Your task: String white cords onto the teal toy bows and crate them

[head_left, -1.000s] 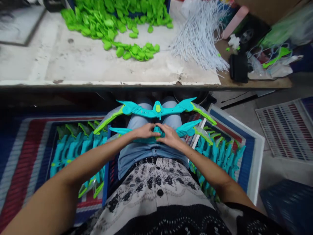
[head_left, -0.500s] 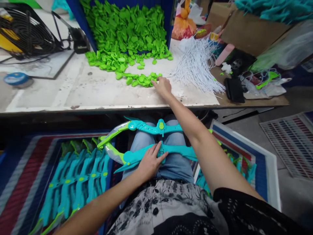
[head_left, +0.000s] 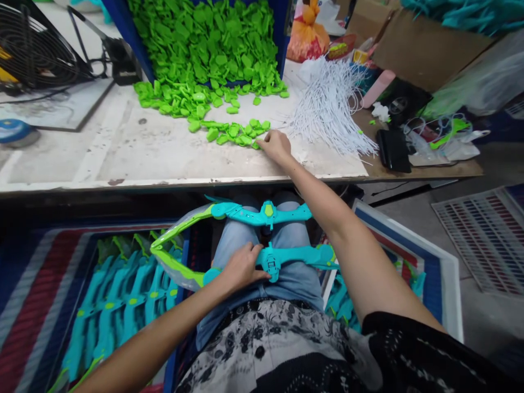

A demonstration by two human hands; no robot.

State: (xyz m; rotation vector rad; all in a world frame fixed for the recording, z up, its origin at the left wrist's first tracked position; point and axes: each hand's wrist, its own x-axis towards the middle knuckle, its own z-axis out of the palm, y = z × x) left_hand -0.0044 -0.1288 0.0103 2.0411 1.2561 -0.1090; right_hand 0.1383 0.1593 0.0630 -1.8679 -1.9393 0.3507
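Observation:
Two teal toy bows with green tips lie across my lap. My left hand (head_left: 240, 267) is closed round the nearer bow (head_left: 295, 256) just left of its middle. The farther bow (head_left: 245, 212) rests on my knees, untouched. My right hand (head_left: 276, 146) reaches onto the worktable (head_left: 123, 153), its fingers pinched at the edge of a small heap of green plastic pieces (head_left: 235, 132). Whether a piece is in the pinch, I cannot make out. A big pile of the same green pieces (head_left: 208, 49) spills from a blue bin behind.
A bundle of white cords (head_left: 327, 109) lies right of my right hand. A black fan (head_left: 33, 43) and a blue tape roll (head_left: 12, 131) sit far left. Crates of teal bows stand on the floor at my left (head_left: 123, 305) and right (head_left: 409, 284).
Both hands were on the nearer bow a second ago. My right hand went up to the green pieces on the table; my left hand kept the bow and has now closed round it.

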